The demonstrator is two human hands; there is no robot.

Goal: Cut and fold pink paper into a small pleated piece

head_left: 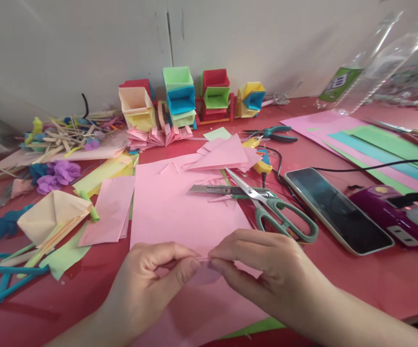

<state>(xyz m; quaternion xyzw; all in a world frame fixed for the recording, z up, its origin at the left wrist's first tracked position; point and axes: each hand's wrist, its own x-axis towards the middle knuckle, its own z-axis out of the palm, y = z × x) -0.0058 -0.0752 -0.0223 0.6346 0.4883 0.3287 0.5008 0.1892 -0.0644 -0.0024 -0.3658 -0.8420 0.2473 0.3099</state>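
Note:
Both my hands meet over a large pink sheet of paper (165,212). My left hand (154,279) pinches one end of a small pink paper piece (204,259), and my right hand (262,270) pinches the other end. Most of that piece is hidden by my fingers. Just beyond my right hand lie scissors with green handles (284,217), slightly open. Their blades cross over a utility knife (223,190). Thin pink paper scraps (226,198) lie around the knife. Folded pink paper (113,212) rests beside the large sheet, on the left.
Folded paper boxes (180,99) stand along the wall. Pliers (274,133), a glue gun (262,164), a phone (339,207) and a purple power adapter (382,212) lie to the right. Plastic bottles (385,67) stand behind coloured sheets (385,140). Purple paper flowers (59,176) and sticks (73,137) sit left.

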